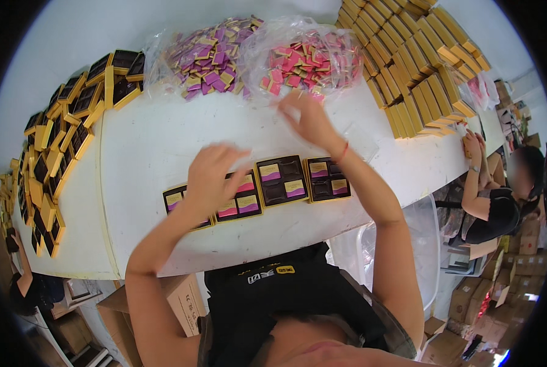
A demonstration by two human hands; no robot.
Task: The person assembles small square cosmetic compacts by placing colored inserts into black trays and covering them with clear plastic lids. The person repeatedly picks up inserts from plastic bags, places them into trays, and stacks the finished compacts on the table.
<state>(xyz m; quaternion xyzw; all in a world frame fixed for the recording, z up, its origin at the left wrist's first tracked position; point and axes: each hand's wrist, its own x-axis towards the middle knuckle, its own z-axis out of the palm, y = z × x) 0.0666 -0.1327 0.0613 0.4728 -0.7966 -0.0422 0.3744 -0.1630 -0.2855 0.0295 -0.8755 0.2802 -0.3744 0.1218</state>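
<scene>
A row of gold-edged boxes with dark four-compartment trays lies in front of me. My left hand [215, 174], fingers apart and slightly blurred, hovers over the second box [258, 212], where pink and purple packets show. It partly covers the leftmost box [174, 199]. Two purple-and-gold packets sit diagonally in the third box [275, 191]; its other two compartments are bare. The fourth box [330, 189] also has purple packets, its right part behind my right forearm. My right hand [310, 119] is raised at the near edge of the pink packet pile [304, 64], its fingers smeared by motion.
A purple packet pile [212, 58] lies in clear plastic at the back. Open dark-tray boxes [59, 147] are heaped at left; gold boxes [408, 67] are stacked at right. A person [500, 208] works at the right; another person's arm [24, 263] shows far left.
</scene>
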